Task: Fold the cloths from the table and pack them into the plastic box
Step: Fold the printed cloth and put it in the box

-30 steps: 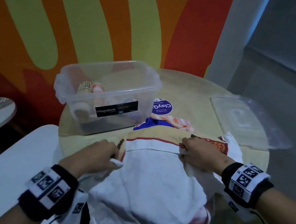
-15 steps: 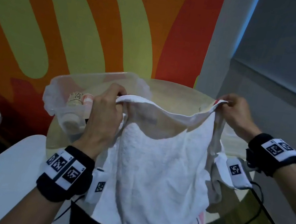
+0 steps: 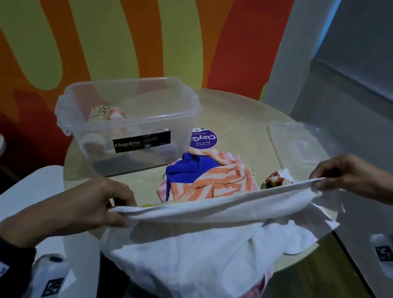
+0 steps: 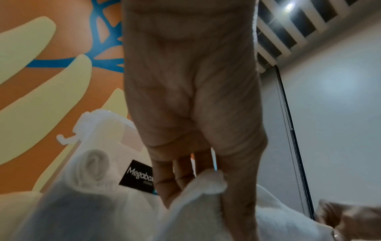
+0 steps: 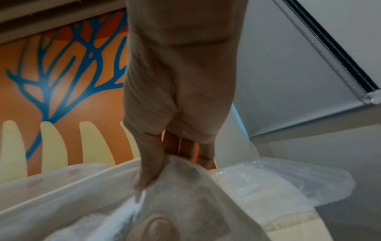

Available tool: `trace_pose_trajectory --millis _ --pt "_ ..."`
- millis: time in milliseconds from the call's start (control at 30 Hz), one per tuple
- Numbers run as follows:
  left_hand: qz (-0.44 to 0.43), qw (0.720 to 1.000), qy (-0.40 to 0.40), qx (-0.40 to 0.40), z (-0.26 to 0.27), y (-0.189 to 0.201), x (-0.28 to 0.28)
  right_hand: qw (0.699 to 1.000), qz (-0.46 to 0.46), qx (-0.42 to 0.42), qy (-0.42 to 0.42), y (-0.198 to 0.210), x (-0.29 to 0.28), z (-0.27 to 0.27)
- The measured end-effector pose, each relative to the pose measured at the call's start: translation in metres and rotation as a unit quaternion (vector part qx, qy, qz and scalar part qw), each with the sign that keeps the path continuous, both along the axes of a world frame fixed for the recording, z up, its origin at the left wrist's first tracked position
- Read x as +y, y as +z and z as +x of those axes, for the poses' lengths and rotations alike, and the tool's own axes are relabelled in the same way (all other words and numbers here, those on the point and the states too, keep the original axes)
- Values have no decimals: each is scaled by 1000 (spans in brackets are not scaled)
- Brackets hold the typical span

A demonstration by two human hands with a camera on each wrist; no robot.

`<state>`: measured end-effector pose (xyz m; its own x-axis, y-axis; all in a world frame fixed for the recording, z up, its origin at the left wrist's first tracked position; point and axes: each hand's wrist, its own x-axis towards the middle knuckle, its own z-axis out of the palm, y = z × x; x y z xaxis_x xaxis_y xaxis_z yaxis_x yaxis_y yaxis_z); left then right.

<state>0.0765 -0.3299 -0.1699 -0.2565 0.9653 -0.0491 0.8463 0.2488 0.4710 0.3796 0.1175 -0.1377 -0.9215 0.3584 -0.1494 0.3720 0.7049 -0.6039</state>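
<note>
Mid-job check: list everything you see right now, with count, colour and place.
white cloth: one, white, stretched between both hands over the table's near edge
striped cloth: one, orange and white, crumpled mid-table
blue cloth: one, blue, on the striped cloth
plastic box: one, clear, table's far left, rolled cloths inside
lid: one, clear, table's far right
sticker: one, purple, beside the box
table: one, pale, round
left hand: pinches the white cloth's left corner
right hand: pinches its right corner

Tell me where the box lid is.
In the head view, the clear lid lies flat on the table's far right side, right of the plastic box.
</note>
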Motion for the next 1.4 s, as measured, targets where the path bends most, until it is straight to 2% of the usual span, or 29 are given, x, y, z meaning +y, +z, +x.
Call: trace_pose_trajectory --millis 67,133,167,200,300,400,433,500,533,600,667,767,800,833,900,1000,1067,1133,1167,1200,1233,1300,1333,1400 --pt "12 1000 8 -7 5 -3 7 995 65 -69 16 -6 -6 -3" --pt "69 997 15 -29 14 -6 24 970 154 -176 63 -8 -30 -21" --pt "98 994 16 -41 20 -5 37 966 157 -185 92 -9 -50 -36" --pt "127 991 19 -48 27 -3 53 972 130 -159 118 -10 -74 -54" --pt "228 968 56 -91 42 12 99 987 29 0 159 -3 -156 -112" --pt "311 930 120 -155 37 22 104 979 61 134 140 4 -186 -150" --pt "293 930 134 -176 33 19 96 977 74 163 115 9 -182 -156" --pt "174 954 135 -202 30 0 75 977 73 192 57 18 -166 -162" --pt "113 965 126 -201 32 -14 64 978 70 196 32 23 -160 -163" --pt "48 974 111 -193 40 -39 47 976 62 208 -10 29 -148 -164" --pt "17 981 94 -167 51 -57 36 972 51 221 -58 32 -139 -167" --pt "-51 991 95 -80 59 -79 33 961 33 244 -129 36 -125 -168" --pt "-33 990 117 -74 57 -84 34 957 26 252 -144 38 -121 -168" --pt "21 984 150 -92 54 -86 37 953 16 260 -152 39 -118 -168" --pt "144 947 238 -160 45 -80 45 951 0 271 -152 39 -116 -166" --pt "238 852 278 -374 39 -34 63 957 21 259 -131 38 -119 -165" --pt "272 766 266 -518 38 -3 80 957 26 261 -123 41 -123 -165" --pt "302 647 296 -634 32 20 97 946 -8 293 -136 50 -132 -162" --pt "307 609 295 -669 32 29 106 942 -33 309 -128 54 -140 -159" --pt "307 597 278 -687 30 33 115 940 -58 322 -95 57 -151 -154" --pt "307 601 254 -693 33 38 122 943 -72 322 -39 57 -164 -149" --pt "304 650 191 -669 37 41 131 957 -44 278 63 53 -187 -140" --pt "296 681 182 -645 38 41 133 962 -20 259 84 48 -191 -137" --pt "279 720 184 -608 42 39 132 965 4 255 67 37 -185 -135"
